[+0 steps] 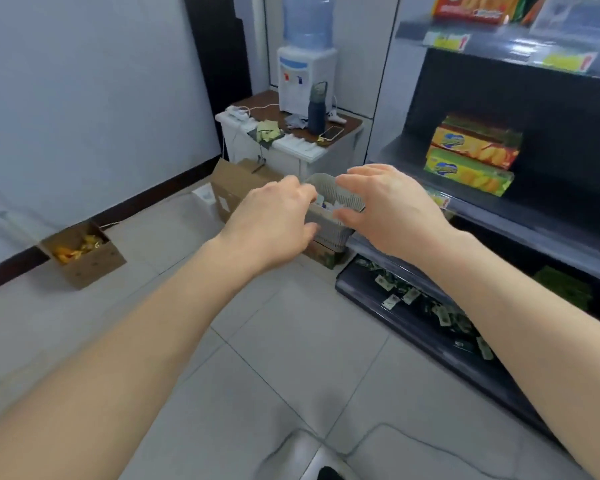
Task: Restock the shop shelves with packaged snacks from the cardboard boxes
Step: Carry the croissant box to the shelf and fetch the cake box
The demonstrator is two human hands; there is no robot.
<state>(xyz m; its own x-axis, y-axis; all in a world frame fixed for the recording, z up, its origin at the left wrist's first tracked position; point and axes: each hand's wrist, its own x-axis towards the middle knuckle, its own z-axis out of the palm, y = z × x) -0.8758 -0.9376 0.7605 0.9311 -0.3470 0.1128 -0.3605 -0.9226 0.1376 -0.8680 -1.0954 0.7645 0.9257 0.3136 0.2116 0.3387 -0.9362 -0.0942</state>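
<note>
The basket is grey, the cardboard box brown, snack packs yellow-green.

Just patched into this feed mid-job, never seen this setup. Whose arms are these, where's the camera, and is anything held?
There is no machine here: these are a person's two bare arms, seen from one wide-angle camera worn on the head, looking forward and down. The left hand and right hand reach either side of a grey plastic basket with small packets inside, standing low beside the shop shelves. The right hand's fingers are spread; the left hand's fingers curl at the rim, but whether it grips is unclear. On the tiled floor sit an open cardboard box and another box of orange snacks. The shelves carry biscuit boxes and, lowest, small green packets.
</note>
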